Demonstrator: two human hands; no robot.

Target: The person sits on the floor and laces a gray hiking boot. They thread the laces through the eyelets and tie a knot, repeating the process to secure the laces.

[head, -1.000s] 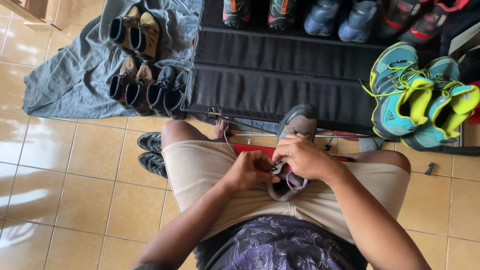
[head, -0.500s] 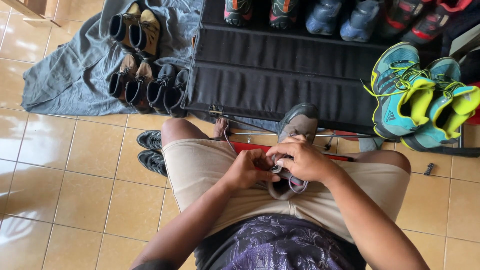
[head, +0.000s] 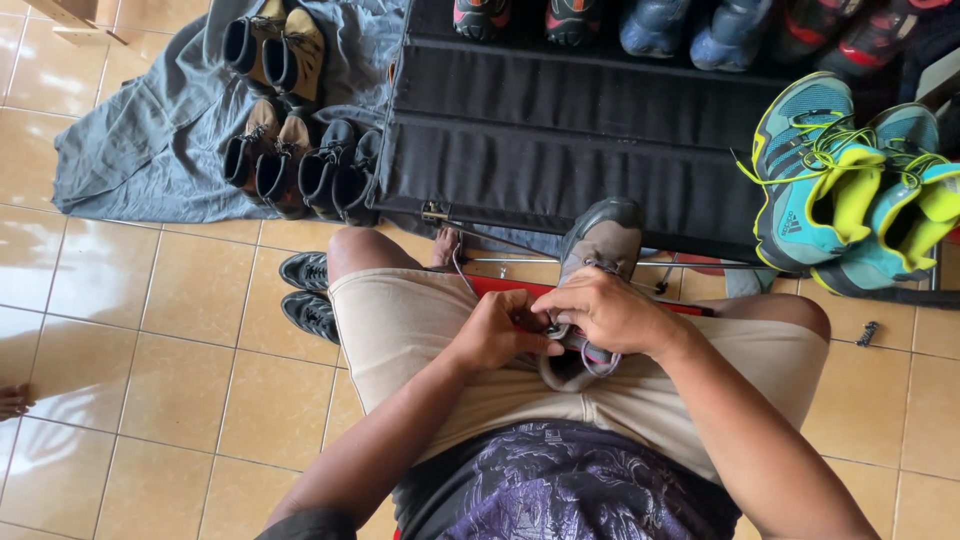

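Note:
A grey shoe (head: 600, 240) lies on my lap between my thighs, toe pointing away from me. My left hand (head: 497, 332) pinches its grey lace (head: 457, 262) near the eyelets, and a loop of that lace trails over my left thigh. My right hand (head: 610, 312) covers the shoe's tongue and collar and grips the shoe and lace there. Both hands touch each other over the lacing. The shoe's heel opening shows below my right hand.
A black shoe rack (head: 570, 150) stands ahead with several shoes on top. Teal and yellow sneakers (head: 850, 190) sit at right. Brown and black boots (head: 290, 150) rest on a grey cloth (head: 150, 150). Black shoes (head: 310, 295) lie by my left knee. The floor is tiled.
My hands have shifted slightly on the shoe's lacing; the shoe stays on my lap. Little else differs.

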